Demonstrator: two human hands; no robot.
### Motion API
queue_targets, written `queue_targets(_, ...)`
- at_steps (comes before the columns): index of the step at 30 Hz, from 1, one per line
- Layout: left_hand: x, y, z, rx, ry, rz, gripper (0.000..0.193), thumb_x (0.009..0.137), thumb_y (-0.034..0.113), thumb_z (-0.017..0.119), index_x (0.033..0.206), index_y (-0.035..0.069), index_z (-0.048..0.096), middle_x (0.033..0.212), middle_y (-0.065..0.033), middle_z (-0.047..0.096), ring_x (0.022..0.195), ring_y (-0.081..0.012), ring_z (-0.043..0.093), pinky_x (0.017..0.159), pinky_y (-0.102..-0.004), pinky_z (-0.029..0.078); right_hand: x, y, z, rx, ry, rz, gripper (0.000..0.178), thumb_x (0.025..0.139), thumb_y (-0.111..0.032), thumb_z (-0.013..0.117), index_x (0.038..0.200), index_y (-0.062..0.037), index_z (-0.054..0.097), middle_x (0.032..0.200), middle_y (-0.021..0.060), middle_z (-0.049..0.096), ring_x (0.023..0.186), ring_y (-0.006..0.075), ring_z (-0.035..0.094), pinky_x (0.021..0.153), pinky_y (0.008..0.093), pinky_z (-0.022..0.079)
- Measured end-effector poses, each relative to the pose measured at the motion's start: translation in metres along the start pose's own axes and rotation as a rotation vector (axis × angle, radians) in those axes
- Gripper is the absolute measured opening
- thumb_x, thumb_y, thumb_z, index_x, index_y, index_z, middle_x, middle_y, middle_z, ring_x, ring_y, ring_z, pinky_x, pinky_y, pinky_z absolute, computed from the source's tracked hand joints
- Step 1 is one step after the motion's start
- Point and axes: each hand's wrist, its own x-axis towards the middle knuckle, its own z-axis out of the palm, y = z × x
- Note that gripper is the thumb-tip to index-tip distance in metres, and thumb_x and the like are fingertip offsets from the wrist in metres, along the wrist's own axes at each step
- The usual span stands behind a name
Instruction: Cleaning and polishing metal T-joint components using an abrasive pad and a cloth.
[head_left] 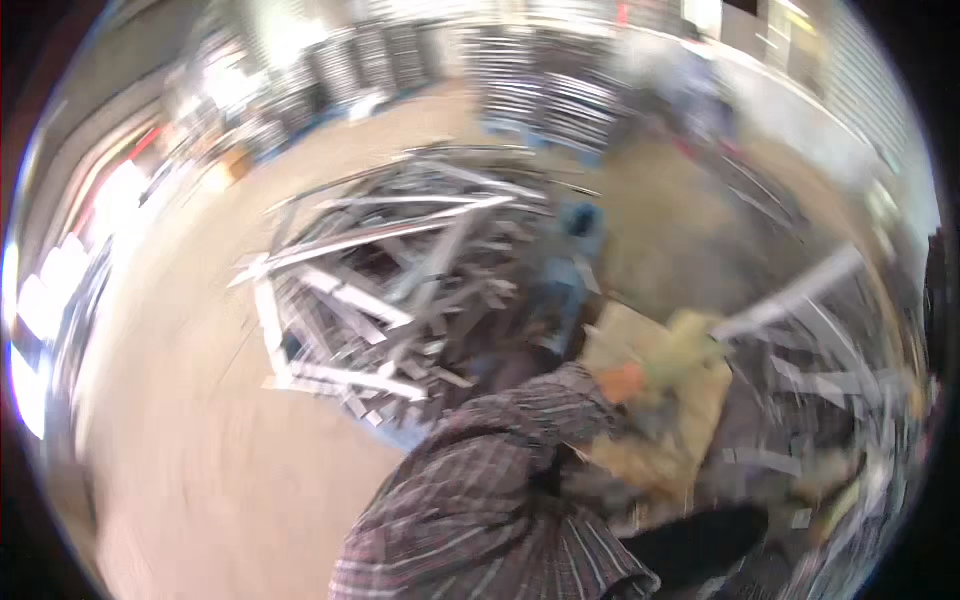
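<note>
My left hand wears a pale green glove with an orange cuff, below a dark striped sleeve. It is closed around one end of a long, flat silvery metal strip, which slants up to the right. Motion smears the fingers. Beneath the hand is a tan cardboard-like sheet, bent or folded. I cannot make out my right hand. A blurred pale yellow shape at the lower right is too smeared to name.
A large heap of metal strips and offcuts lies left of my arm, beside a blue pallet-like base. More metal scrap is at the right. Stacked metal pieces stand at the back, near a blurred person.
</note>
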Motion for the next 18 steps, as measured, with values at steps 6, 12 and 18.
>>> queue_targets(6,-0.005,-0.005,-0.056,0.128,0.247,0.414,0.023,0.072,0.008,0.072,0.094,0.002,0.069,0.071,-0.0134,0.065,0.063,-0.0184,0.062,0.061,-0.0357,0.049,-0.001,-0.078,0.113,0.135,-0.148,-0.025,0.025,0.090,-0.018,0.062,0.109,-0.0022,0.066,0.100,0.0052,0.066,0.090,0.0143,0.062,0.080,0.0297,0.050)
queue_targets(12,0.008,0.016,-0.064,0.417,0.276,0.755,0.024,0.062,0.016,0.077,0.082,0.006,0.068,0.074,-0.0132,0.064,0.070,-0.0345,0.062,0.065,-0.0419,0.049,-0.009,-0.082,0.143,0.203,-0.234,0.017,0.024,0.090,-0.018,0.062,0.108,-0.0027,0.066,0.099,0.0053,0.066,0.090,0.0149,0.062,0.081,0.0300,0.050)
queue_targets(18,0.027,0.034,-0.076,0.685,0.182,1.005,0.030,0.063,0.028,0.079,0.088,0.016,0.068,0.077,-0.0041,0.063,0.072,-0.0274,0.063,0.063,-0.0404,0.049,-0.019,-0.073,0.158,0.276,-0.308,0.049,0.023,0.090,-0.017,0.061,0.108,-0.0032,0.066,0.099,0.0055,0.066,0.090,0.0155,0.062,0.081,0.0303,0.050)
